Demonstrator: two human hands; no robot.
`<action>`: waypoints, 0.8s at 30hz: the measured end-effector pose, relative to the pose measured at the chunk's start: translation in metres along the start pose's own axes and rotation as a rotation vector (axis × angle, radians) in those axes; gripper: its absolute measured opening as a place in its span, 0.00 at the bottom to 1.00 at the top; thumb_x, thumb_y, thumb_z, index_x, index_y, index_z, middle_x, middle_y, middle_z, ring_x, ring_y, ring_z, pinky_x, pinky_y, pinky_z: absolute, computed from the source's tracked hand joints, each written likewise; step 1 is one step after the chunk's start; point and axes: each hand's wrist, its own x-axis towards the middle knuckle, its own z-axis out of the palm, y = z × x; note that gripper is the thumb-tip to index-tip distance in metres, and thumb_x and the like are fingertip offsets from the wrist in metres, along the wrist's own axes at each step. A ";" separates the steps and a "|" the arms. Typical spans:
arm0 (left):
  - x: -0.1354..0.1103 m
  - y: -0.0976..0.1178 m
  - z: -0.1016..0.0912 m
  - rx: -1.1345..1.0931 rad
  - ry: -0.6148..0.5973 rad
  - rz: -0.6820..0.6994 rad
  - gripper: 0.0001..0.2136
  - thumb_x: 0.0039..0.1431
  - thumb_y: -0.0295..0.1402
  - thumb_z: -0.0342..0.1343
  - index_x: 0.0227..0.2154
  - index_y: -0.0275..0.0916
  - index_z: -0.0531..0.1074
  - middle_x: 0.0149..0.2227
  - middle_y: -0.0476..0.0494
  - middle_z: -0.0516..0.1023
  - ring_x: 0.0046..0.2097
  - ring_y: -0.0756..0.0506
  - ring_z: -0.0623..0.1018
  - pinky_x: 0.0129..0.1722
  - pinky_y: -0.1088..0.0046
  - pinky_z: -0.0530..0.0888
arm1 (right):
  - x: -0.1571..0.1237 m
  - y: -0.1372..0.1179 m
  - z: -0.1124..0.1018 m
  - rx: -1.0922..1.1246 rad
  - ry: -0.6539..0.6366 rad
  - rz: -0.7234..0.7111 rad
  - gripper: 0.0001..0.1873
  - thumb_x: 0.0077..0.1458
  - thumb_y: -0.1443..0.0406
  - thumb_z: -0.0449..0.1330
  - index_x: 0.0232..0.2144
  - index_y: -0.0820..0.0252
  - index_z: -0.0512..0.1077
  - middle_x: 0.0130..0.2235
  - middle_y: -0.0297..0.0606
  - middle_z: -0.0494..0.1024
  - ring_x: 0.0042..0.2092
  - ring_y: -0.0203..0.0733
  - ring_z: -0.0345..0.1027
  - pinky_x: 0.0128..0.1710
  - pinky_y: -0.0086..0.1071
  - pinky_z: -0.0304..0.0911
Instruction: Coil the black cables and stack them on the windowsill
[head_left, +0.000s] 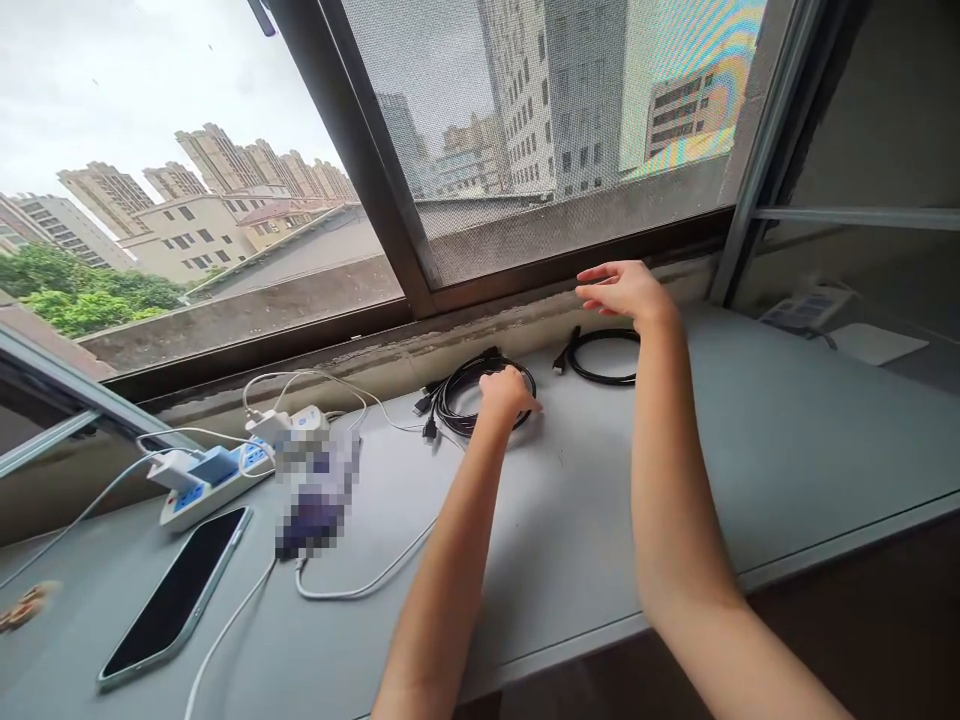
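A bundle of coiled black cables (448, 408) lies on the grey tabletop by the window, its flat, HDMI-like plugs pointing left. My left hand (507, 392) is over the right part of this bundle, fingers curled down on the loops and thumb out to the right; my own hand partly hides the grip. To the right lies a single coiled black cable (600, 378), its plug toward the bundle. My right hand (622, 290) is raised above that coil, wrist bent, fingers stretched to the left and holding nothing. My right forearm covers the coil's right end.
At left, a white power strip (180, 515) carries several chargers with white cords. A phone (176, 600) lies in front of it, beside a blurred purple item (315, 510). A white cord (367, 592) crosses toward my left forearm. The window frame (525, 275) borders the grey tabletop (810, 430).
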 end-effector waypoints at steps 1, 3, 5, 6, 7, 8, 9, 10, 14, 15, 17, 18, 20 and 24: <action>0.000 0.000 0.000 0.015 0.007 -0.010 0.23 0.42 0.37 0.66 0.43 0.35 0.71 0.52 0.28 0.73 0.57 0.31 0.69 0.55 0.59 0.61 | 0.002 0.003 0.002 -0.015 -0.033 0.016 0.16 0.55 0.68 0.60 0.48 0.64 0.71 0.41 0.41 0.77 0.36 0.32 0.73 0.30 0.21 0.65; 0.000 -0.003 -0.003 0.033 0.017 -0.026 0.21 0.45 0.39 0.64 0.42 0.35 0.72 0.50 0.29 0.75 0.55 0.32 0.72 0.53 0.60 0.64 | 0.006 0.010 0.007 -0.050 -0.124 0.058 0.16 0.55 0.68 0.60 0.47 0.63 0.72 0.41 0.41 0.78 0.36 0.32 0.73 0.30 0.22 0.66; 0.000 -0.007 -0.008 0.035 0.028 -0.035 0.18 0.48 0.41 0.61 0.40 0.36 0.73 0.48 0.31 0.77 0.52 0.33 0.74 0.50 0.61 0.67 | 0.010 0.019 0.013 -0.103 -0.231 0.117 0.12 0.53 0.67 0.63 0.42 0.62 0.75 0.38 0.41 0.79 0.35 0.34 0.74 0.32 0.25 0.68; -0.001 -0.008 -0.010 0.034 0.036 -0.040 0.17 0.49 0.41 0.60 0.39 0.36 0.73 0.47 0.32 0.77 0.52 0.34 0.75 0.49 0.61 0.67 | 0.011 0.024 0.016 -0.141 -0.282 0.151 0.10 0.51 0.67 0.64 0.38 0.61 0.77 0.37 0.40 0.79 0.35 0.36 0.74 0.33 0.28 0.69; -0.001 -0.010 -0.013 0.032 0.047 -0.047 0.16 0.50 0.41 0.59 0.39 0.37 0.73 0.46 0.33 0.78 0.51 0.34 0.75 0.48 0.62 0.68 | 0.013 0.029 0.019 -0.181 -0.325 0.184 0.08 0.50 0.66 0.65 0.35 0.60 0.78 0.37 0.41 0.79 0.37 0.39 0.74 0.36 0.30 0.69; -0.001 -0.010 -0.015 0.032 0.061 -0.055 0.15 0.51 0.39 0.59 0.39 0.37 0.73 0.46 0.34 0.78 0.51 0.34 0.75 0.48 0.63 0.68 | 0.014 0.033 0.021 -0.221 -0.357 0.213 0.07 0.49 0.66 0.66 0.33 0.59 0.78 0.37 0.41 0.80 0.40 0.41 0.74 0.38 0.33 0.69; -0.001 -0.010 -0.016 0.032 0.077 -0.065 0.14 0.51 0.38 0.59 0.39 0.37 0.74 0.46 0.33 0.78 0.52 0.35 0.75 0.47 0.64 0.69 | 0.015 0.038 0.023 -0.258 -0.380 0.239 0.06 0.48 0.65 0.66 0.33 0.58 0.79 0.39 0.41 0.80 0.43 0.44 0.73 0.41 0.35 0.69; -0.001 -0.010 -0.016 0.031 0.095 -0.076 0.13 0.52 0.36 0.59 0.40 0.36 0.74 0.47 0.32 0.77 0.52 0.35 0.75 0.47 0.64 0.69 | 0.016 0.041 0.025 -0.292 -0.400 0.262 0.06 0.49 0.64 0.66 0.33 0.57 0.79 0.41 0.41 0.79 0.45 0.46 0.72 0.43 0.37 0.68; 0.001 -0.002 -0.009 0.016 0.159 -0.120 0.13 0.55 0.30 0.55 0.44 0.34 0.73 0.51 0.28 0.74 0.53 0.36 0.74 0.48 0.65 0.69 | 0.015 0.049 0.030 -0.358 -0.509 0.316 0.07 0.51 0.63 0.65 0.34 0.54 0.79 0.47 0.40 0.78 0.50 0.48 0.71 0.47 0.38 0.66; 0.002 0.000 -0.004 0.009 0.163 -0.132 0.14 0.56 0.29 0.55 0.45 0.34 0.73 0.51 0.28 0.74 0.54 0.37 0.74 0.48 0.65 0.69 | 0.015 0.049 0.031 -0.359 -0.548 0.316 0.07 0.50 0.63 0.65 0.35 0.53 0.79 0.48 0.39 0.78 0.50 0.47 0.71 0.47 0.37 0.65; 0.005 0.001 0.006 -0.013 0.155 -0.154 0.14 0.57 0.30 0.54 0.46 0.34 0.72 0.51 0.28 0.74 0.54 0.37 0.74 0.49 0.65 0.68 | 0.014 0.049 0.033 -0.361 -0.613 0.312 0.08 0.50 0.62 0.65 0.35 0.52 0.79 0.50 0.36 0.77 0.51 0.45 0.70 0.49 0.35 0.64; 0.006 0.000 0.011 -0.026 0.150 -0.168 0.15 0.58 0.32 0.53 0.47 0.33 0.72 0.51 0.27 0.74 0.54 0.37 0.74 0.49 0.65 0.68 | 0.014 0.050 0.034 -0.365 -0.633 0.310 0.09 0.50 0.62 0.65 0.36 0.51 0.79 0.50 0.35 0.76 0.51 0.45 0.70 0.49 0.35 0.64; 0.008 -0.006 0.019 -0.060 0.154 -0.189 0.19 0.62 0.36 0.50 0.50 0.29 0.69 0.52 0.24 0.73 0.54 0.36 0.73 0.50 0.64 0.68 | 0.015 0.051 0.037 -0.376 -0.651 0.307 0.11 0.52 0.61 0.64 0.40 0.53 0.77 0.52 0.36 0.75 0.51 0.44 0.69 0.50 0.36 0.63; 0.012 -0.022 0.026 -0.139 0.171 -0.200 0.23 0.63 0.42 0.49 0.51 0.27 0.68 0.51 0.27 0.74 0.54 0.37 0.73 0.51 0.61 0.68 | 0.016 0.058 0.048 -0.391 -0.657 0.271 0.14 0.59 0.62 0.58 0.46 0.61 0.72 0.51 0.41 0.73 0.50 0.42 0.69 0.50 0.43 0.65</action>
